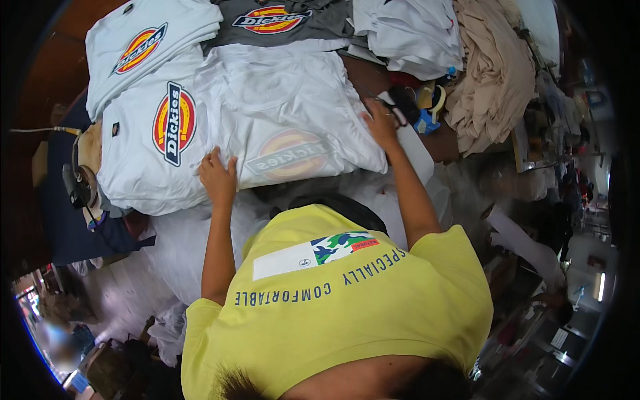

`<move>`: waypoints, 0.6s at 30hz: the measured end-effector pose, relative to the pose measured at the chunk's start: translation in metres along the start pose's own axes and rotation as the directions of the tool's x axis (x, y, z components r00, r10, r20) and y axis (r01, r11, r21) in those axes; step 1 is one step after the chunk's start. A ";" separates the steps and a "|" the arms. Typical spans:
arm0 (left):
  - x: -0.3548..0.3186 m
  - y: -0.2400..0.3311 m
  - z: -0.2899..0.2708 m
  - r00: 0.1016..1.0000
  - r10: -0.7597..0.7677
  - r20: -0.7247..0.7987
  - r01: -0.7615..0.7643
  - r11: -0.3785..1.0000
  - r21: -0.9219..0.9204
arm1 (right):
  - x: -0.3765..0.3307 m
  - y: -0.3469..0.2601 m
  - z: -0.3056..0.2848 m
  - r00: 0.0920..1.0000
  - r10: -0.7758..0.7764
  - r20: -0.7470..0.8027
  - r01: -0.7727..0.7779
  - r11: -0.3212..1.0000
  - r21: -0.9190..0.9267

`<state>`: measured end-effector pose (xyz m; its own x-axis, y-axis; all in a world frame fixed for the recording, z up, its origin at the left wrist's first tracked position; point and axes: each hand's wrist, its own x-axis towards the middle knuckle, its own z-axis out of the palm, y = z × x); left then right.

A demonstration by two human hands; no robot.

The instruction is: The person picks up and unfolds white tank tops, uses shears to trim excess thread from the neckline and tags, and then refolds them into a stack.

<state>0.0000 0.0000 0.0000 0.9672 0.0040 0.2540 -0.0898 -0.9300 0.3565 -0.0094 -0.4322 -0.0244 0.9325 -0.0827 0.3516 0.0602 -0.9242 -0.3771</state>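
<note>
White T-shirt [287, 113] spread print-side down in the middle of the work surface, just ahead of the yellow shirt [347, 307] on the torso. Round red-and-yellow logo showing faintly through the fabric near the close edge. Neckline end lying toward the far side, logo end toward the body, so long axis running roughly away from the body, tilted a little to the right at the near end.

Left hand [217, 177] laid palm down on the near left corner of that shirt, fingers together and stretched forward, pressing the cloth flat, nothing pinched. Right hand [381, 123] resting on the right edge, fingers slightly spread and curled onto the fabric; whether pinching the hem or only pressing, cannot tell.

Second white T-shirt [143, 153] just to the left, logo face up, partly tucked under the first. Folded white T-shirt [143, 43] beyond it, and a grey T-shirt [280, 20] at the far edge. Stack of white garments [407, 33] and a heap of beige cloth [493, 73] to the far right, close beside the right hand. Small blue and yellow object [430, 110] just past the right fingertips. Loose white fabric [177, 257] bunched below the left forearm.
</note>
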 end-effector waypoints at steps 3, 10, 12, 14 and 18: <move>0.012 -0.011 -0.003 0.998 0.065 0.000 -0.065 0.998 -0.010 | 0.009 0.026 -0.001 0.993 0.114 -0.035 -0.118 0.985 -0.124; 0.108 -0.002 0.028 0.990 -0.079 -0.115 0.066 0.991 -0.113 | 0.084 -0.070 0.038 0.960 0.280 0.012 -0.279 0.947 0.161; 0.129 0.014 0.029 0.960 -0.279 0.029 0.281 0.954 -0.107 | 0.090 -0.096 0.050 0.926 0.376 0.030 -0.375 0.926 -0.041; 0.138 0.003 0.027 0.945 -0.193 0.265 0.286 0.881 -0.376 | 0.082 -0.109 0.045 0.995 0.079 -0.053 -0.088 0.977 -0.197; 0.113 0.028 0.006 0.978 0.180 0.109 -0.090 0.827 -0.555 | 0.047 -0.110 0.026 0.927 -0.376 0.018 0.363 0.880 -0.308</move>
<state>0.1083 -0.0279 0.0328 0.9553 -0.2035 0.2144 -0.2935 -0.5654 0.7708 0.0367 -0.3246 0.0110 0.8480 0.2773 0.4517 0.2812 -0.9578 0.0600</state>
